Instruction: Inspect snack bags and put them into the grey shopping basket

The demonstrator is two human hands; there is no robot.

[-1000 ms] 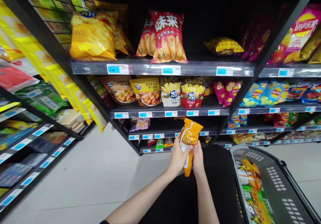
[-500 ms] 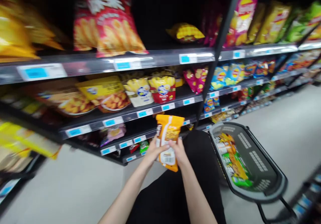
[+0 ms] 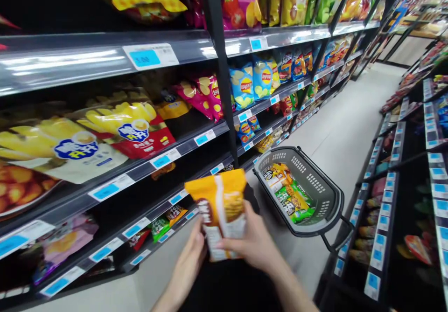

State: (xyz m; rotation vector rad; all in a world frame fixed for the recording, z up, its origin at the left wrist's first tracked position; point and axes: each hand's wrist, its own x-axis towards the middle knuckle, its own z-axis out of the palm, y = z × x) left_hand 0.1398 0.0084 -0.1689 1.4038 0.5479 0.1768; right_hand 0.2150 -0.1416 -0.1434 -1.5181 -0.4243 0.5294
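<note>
— Head camera, low centre: what are the hands doing?

— Both are clamped on one orange snack bag (image 3: 220, 218). The left hand (image 3: 187, 265) grips its lower edge from about 8 o'clock of the bag, and the right hand (image 3: 257, 246) wraps the side at about 4 o'clock, fingers laid across the white lower panel.

— And where does the bag sit?

— Upright, slightly tilted, held in the air over the person's dark lap (no shelf or floor touches it). Its orange top points toward 12 o'clock.

— What lies around it?

— At 2 o'clock of the bag, near but apart, a grey shopping basket (image 3: 325, 195) stands on the pale floor (image 3: 336, 135), with yellow and green packets (image 3: 290, 195) inside. From 9 to 11 o'clock run black shelves (image 3: 182, 144) with blue price tags. On the nearest shelf lie a white fries bag (image 3: 70, 153) and a red fries bag (image 3: 136, 130); further along at 12 o'clock stand pink chip bags (image 3: 205, 95) and blue chip bags (image 3: 252, 83).

— Anything on the other side?

— At 3 o'clock another rack (image 3: 395, 172) lines the aisle, its goods too dark and blurred to name.
</note>
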